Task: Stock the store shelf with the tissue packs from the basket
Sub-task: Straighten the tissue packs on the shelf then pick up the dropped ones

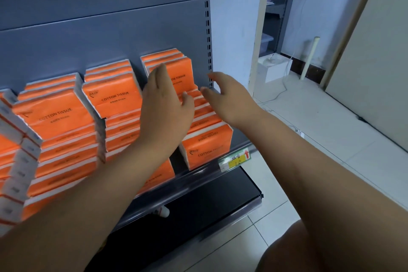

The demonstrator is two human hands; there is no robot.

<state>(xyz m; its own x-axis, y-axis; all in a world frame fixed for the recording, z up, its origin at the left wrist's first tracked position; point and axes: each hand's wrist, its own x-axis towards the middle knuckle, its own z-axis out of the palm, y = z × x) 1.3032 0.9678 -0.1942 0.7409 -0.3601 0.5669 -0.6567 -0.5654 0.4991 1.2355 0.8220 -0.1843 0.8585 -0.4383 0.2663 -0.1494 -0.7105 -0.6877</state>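
Orange tissue packs marked COTTON TISSUE fill the grey store shelf [198, 174] in several stacks. The rightmost stack [205, 139] lies flat at the front, with upright packs [176, 66] behind it. My left hand [164, 104] is spread flat with straight fingers against the upright packs. Just right of that stack my right hand [227, 97] hovers with its fingers loosely bent, holding nothing. No basket is in view.
A yellow price tag [237, 159] sits on the shelf's front rail. Below is a dark lower shelf [220, 201] with a small white bottle [162, 212]. A white box [273, 68] with cables and a white pole [309, 57] stand on the tiled floor at right.
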